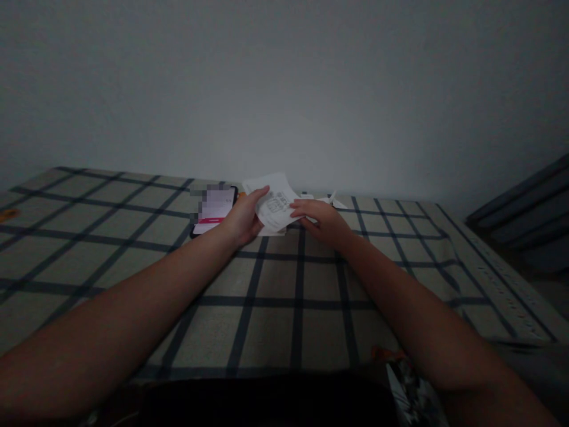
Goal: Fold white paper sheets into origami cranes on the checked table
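Note:
A white paper sheet (276,204) with dark printed lines is held slightly above the table, tilted. My left hand (245,218) grips its left side, the thumb on top and the fingers underneath. At the sheet's right edge, my right hand (320,220) pinches it between thumb and fingers. More white paper (338,203) lies behind and beside my right hand; its full shape is hidden. A phone (216,210) with a lit screen and a pink bar lies just left of my left hand.
A checked cloth (275,284) covers the table, which meets a plain wall (284,89) behind. An orange item (9,214) is at the far left edge. Dark folded fabric (528,213) hangs at the right. A patterned object (413,388) sits near the front edge.

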### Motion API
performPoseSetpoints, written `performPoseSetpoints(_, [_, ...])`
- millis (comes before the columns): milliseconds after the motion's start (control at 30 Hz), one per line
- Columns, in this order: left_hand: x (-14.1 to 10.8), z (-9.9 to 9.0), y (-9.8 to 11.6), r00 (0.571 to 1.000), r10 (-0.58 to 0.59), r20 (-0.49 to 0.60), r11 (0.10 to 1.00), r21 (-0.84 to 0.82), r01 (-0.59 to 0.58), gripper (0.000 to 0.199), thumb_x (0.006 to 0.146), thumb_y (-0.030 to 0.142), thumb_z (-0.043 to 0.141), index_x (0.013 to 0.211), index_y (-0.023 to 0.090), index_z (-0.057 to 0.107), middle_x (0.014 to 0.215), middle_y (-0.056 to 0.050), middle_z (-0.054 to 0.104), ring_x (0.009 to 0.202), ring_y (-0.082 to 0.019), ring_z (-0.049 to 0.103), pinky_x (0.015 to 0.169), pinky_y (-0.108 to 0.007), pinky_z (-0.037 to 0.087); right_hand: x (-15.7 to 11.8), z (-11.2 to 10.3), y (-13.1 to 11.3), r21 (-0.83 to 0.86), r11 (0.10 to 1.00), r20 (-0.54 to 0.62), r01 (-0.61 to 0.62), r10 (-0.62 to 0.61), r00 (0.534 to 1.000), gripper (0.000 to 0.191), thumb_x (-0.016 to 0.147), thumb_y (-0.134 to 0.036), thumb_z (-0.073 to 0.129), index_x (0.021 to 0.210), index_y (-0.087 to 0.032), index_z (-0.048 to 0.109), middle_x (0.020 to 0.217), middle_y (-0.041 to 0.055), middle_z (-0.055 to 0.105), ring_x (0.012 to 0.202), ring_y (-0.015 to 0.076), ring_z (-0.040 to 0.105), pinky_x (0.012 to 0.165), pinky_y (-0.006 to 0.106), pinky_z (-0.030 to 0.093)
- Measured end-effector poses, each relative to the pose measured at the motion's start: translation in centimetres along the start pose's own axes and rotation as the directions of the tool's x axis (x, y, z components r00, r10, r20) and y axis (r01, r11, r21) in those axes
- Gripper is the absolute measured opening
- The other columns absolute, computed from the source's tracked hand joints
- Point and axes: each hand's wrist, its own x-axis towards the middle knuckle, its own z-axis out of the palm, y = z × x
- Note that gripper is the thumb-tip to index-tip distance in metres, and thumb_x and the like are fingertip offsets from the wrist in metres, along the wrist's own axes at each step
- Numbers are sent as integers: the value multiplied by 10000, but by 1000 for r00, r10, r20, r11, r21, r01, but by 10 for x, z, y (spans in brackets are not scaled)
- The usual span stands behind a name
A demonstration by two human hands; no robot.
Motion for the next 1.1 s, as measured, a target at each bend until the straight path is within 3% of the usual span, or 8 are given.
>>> performPoseSetpoints(133, [0, -1, -4, 987, 118, -112, 993, -6, -119, 239, 872, 107, 569, 1094, 130, 655, 1103, -141, 750, 1075, -282, 708, 1011, -489, 533, -2, 1, 2, -23, 999, 26, -44, 45, 999, 160, 907, -219, 596, 1026, -214, 702, 1264, 98, 686, 1219, 227, 612, 1032, 438, 459])
performPoseSetpoints(267, [1, -4, -7, 987, 140, -77, 990, 35, -138, 175, 884, 158, 597, 1039, 133, 675, 1077, -139, 758, 1048, -282, 718, 1002, -484, 543, -1, -2, -2, -5, 998, 98, -62, 62, 993, 245, 857, -394, 701, 1041, -232, 696, 1304, 110, 644, 1239, 251, 575, 1020, 448, 442])
performPoseSetpoints(400, [6, -10, -6, 993, 104, -49, 991, 87, -100, 149, 885, 190, 601, 980, 113, 687, 1045, -165, 757, 1041, -293, 720, 997, -481, 546, 3, -4, -8, -29, 998, 108, -50, 53, 993, 278, 841, -452, 713, 1024, -242, 704, 1237, 102, 657, 1175, 256, 583, 978, 434, 427])
performPoseSetpoints(633, [13, -13, -2, 981, 186, -57, 980, 78, -181, 185, 864, 179, 607, 1028, 128, 678, 1058, -137, 756, 1094, -274, 698, 1008, -448, 541, 8, 3, -12, -77, 995, 193, -58, 72, 979, 159, 941, -292, 580, 960, -203, 711, 996, 73, 729, 967, 214, 626, 870, 363, 421])
performPoseSetpoints(767, [9, -4, -6, 979, 174, -103, 984, 51, -170, 186, 882, 238, 579, 986, 114, 670, 1083, -148, 747, 1112, -287, 686, 990, -452, 550, 7, 5, -13, -36, 980, 83, -198, 200, 976, 185, 932, -300, 563, 936, -175, 699, 942, 81, 732, 863, 194, 638, 793, 333, 453])
performPoseSetpoints(900, [0, 5, -11, 975, 193, -113, 981, 52, -188, 211, 882, 310, 599, 1032, 173, 654, 1145, -92, 732, 1147, -253, 665, 960, -392, 561, 7, 4, -7, 189, 876, -72, -443, 463, 884, 170, 884, -322, 582, 886, -178, 671, 828, 51, 714, 705, 154, 624, 650, 283, 468])
performPoseSetpoints(1033, [-9, 8, -14, 975, 223, -1, 968, 123, -221, 237, 802, 368, 721, 923, 178, 648, 1052, -66, 734, 1071, -210, 676, 981, -340, 529, 7, 9, 6, 435, 718, -146, -544, 652, 744, 187, 815, -365, 628, 852, -182, 638, 707, 22, 660, 637, 150, 604, 601, 282, 477])
performPoseSetpoints(1100, [-12, 8, -15, 976, 216, 37, 964, 149, -219, 249, 745, 323, 789, 825, 170, 610, 950, -48, 725, 983, -178, 686, 992, -336, 518, 6, 11, 11, 498, 666, -123, -555, 688, 715, 198, 802, -381, 634, 839, -186, 628, 677, 12, 639, 621, 148, 597, 584, 280, 475])
